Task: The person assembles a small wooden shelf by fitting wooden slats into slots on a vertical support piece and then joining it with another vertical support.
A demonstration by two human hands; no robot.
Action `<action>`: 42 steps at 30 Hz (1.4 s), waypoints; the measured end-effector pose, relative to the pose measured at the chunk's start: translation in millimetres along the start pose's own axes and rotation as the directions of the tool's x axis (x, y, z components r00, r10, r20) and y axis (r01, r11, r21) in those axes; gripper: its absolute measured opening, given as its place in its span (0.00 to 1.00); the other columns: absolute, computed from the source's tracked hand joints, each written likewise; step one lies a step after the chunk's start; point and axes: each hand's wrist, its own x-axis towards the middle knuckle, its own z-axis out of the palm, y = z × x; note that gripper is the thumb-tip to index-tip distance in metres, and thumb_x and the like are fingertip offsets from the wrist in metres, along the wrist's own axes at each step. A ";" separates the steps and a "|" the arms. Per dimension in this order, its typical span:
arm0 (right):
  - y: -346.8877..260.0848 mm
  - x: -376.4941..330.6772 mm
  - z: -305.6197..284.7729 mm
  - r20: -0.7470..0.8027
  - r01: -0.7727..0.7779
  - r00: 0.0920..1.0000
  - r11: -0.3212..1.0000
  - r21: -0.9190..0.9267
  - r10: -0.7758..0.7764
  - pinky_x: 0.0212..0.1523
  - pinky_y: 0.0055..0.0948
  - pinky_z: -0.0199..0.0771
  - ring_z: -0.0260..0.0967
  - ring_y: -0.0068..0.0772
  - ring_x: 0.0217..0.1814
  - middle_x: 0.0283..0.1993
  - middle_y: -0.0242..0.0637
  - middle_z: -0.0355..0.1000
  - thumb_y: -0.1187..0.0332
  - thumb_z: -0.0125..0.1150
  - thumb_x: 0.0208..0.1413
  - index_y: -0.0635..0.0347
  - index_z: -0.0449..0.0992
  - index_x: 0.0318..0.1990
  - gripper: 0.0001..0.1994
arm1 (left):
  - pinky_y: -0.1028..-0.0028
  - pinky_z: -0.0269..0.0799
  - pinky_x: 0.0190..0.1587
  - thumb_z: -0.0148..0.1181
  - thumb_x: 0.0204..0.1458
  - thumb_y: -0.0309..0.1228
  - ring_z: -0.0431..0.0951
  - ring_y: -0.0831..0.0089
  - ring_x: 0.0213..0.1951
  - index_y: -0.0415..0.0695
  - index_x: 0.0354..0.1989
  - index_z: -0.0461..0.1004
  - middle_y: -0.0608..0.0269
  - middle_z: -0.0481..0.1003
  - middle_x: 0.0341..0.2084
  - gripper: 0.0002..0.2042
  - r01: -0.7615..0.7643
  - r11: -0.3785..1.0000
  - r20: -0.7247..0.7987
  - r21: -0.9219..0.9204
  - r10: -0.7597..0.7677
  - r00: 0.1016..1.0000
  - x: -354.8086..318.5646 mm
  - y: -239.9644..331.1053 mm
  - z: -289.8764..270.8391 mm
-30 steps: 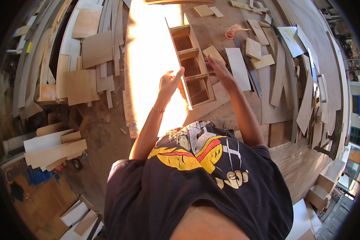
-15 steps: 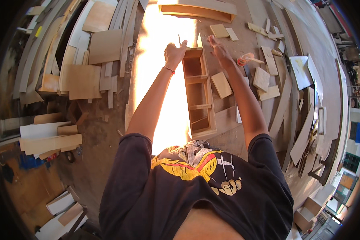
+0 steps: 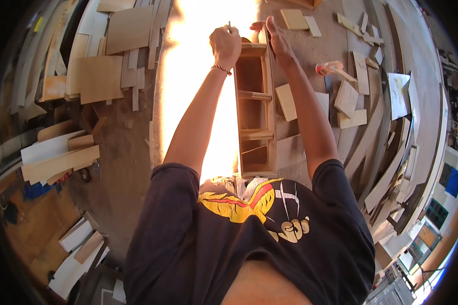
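A long, narrow wooden frame [image 3: 270,122] with crosspieces dividing it into compartments runs away from my body. By its far left corner is my left hand [image 3: 225,47], closed, with the tip of a thin dark stick-like thing [image 3: 229,24] poking out above the fingers. What it is exactly I cannot make out. My right hand [image 3: 280,43] is at the frame's far right corner, fingers stretched out and palm against the outer side. The far end of the frame is partly hidden by that hand. Glaring sunlight washes out the surface left of the frame.
Wood offcuts [image 3: 346,98] lie to the right, beside a clear bottle with a red part [image 3: 330,68]. Stacked boards and panels [image 3: 101,79] fill the left side. Long strips [image 3: 364,132] lie farther right. Another wooden piece [image 3: 308,3] shows at the top edge.
My right hand has come in from the right to the frame's far corner. The view has shifted, and the stick-like thing shows less above my left hand.
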 end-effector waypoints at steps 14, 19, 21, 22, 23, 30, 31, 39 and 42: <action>34.1 -21.2 -1.8 -0.246 0.189 0.957 0.973 0.136 -0.152 0.56 0.30 0.55 0.59 0.31 0.56 0.53 0.39 0.64 0.51 0.44 0.59 0.64 0.63 0.54 0.25 | 0.70 0.69 0.30 0.54 0.48 0.45 0.67 0.72 0.18 0.24 0.37 0.71 0.60 0.65 0.09 0.27 -0.009 1.000 0.090 -0.025 0.011 0.996 -5.9 -2.6 -8.0; -38.2 -112.4 -19.5 -0.309 -0.026 0.950 0.974 -0.223 -0.045 0.47 0.29 0.66 0.68 0.30 0.48 0.47 0.40 0.71 0.53 0.48 0.58 0.63 0.67 0.53 0.24 | 0.76 0.73 0.34 0.56 0.48 0.51 0.75 0.73 0.30 0.26 0.51 0.62 0.55 0.74 0.29 0.36 -0.014 0.985 0.089 -0.172 0.030 0.996 -52.1 -41.7 -45.4; -58.6 -168.1 -24.6 -0.292 -0.135 0.952 0.981 -0.142 0.089 0.44 0.25 0.69 0.70 0.29 0.45 0.45 0.40 0.72 0.60 0.49 0.58 0.63 0.68 0.52 0.19 | 0.74 0.73 0.37 0.54 0.51 0.43 0.75 0.70 0.37 0.30 0.50 0.65 0.51 0.72 0.40 0.27 0.059 0.956 0.174 -0.286 -0.009 0.985 -101.2 -43.5 -68.1; -56.0 -195.2 -27.7 -0.272 -0.150 0.954 0.986 -0.072 0.126 0.43 0.24 0.69 0.70 0.28 0.45 0.44 0.39 0.72 0.64 0.49 0.58 0.63 0.68 0.52 0.17 | 0.74 0.73 0.37 0.52 0.53 0.37 0.75 0.71 0.38 0.30 0.49 0.65 0.52 0.72 0.39 0.22 0.057 0.960 0.205 -0.275 0.000 0.979 -123.8 -52.2 -76.1; -44.9 -224.9 -29.1 -0.244 -0.167 0.956 0.986 0.000 0.162 0.43 0.23 0.69 0.70 0.27 0.45 0.43 0.38 0.73 0.68 0.49 0.57 0.63 0.68 0.51 0.16 | 0.75 0.73 0.38 0.49 0.54 0.31 0.74 0.71 0.39 0.31 0.48 0.66 0.53 0.72 0.39 0.17 0.058 0.963 0.233 -0.263 0.006 0.972 -148.6 -66.0 -82.2; -27.7 -357.6 2.2 0.029 -0.183 0.983 0.983 0.014 0.183 0.51 0.32 0.69 0.62 0.34 0.57 0.59 0.42 0.60 0.81 0.58 0.46 0.59 0.53 0.62 0.34 | 0.74 0.69 0.50 0.54 0.45 0.19 0.69 0.69 0.48 0.37 0.55 0.62 0.56 0.67 0.47 0.24 0.143 0.924 0.606 -0.355 0.112 0.787 -274.0 -101.1 -117.9; -30.6 -361.6 6.5 0.032 -0.180 0.983 0.981 -0.077 0.182 0.51 0.33 0.70 0.61 0.36 0.58 0.60 0.43 0.59 0.81 0.60 0.43 0.57 0.51 0.63 0.37 | 0.72 0.68 0.51 0.55 0.45 0.20 0.68 0.69 0.50 0.37 0.56 0.61 0.57 0.66 0.47 0.26 0.079 0.935 0.616 -0.347 0.164 0.771 -277.0 -98.0 -118.9; -24.2 -352.2 15.2 0.057 0.034 0.998 0.923 -0.384 -0.013 0.47 0.35 0.73 0.62 0.47 0.57 0.64 0.44 0.53 0.82 0.66 0.32 0.46 0.42 0.66 0.52 | 0.63 0.66 0.54 0.69 0.35 0.28 0.57 0.53 0.59 0.50 0.65 0.41 0.48 0.43 0.63 0.49 -0.259 0.924 0.585 -0.282 0.379 0.717 -286.8 -82.3 -110.6; -26.6 -347.9 12.1 0.144 0.174 0.983 0.854 -0.490 -0.118 0.45 0.35 0.74 0.62 0.50 0.56 0.64 0.42 0.53 0.82 0.66 0.32 0.43 0.43 0.66 0.51 | 0.62 0.65 0.55 0.69 0.34 0.27 0.55 0.53 0.60 0.54 0.64 0.49 0.48 0.42 0.63 0.46 -0.441 0.872 0.557 -0.214 0.479 0.678 -282.6 -74.7 -107.7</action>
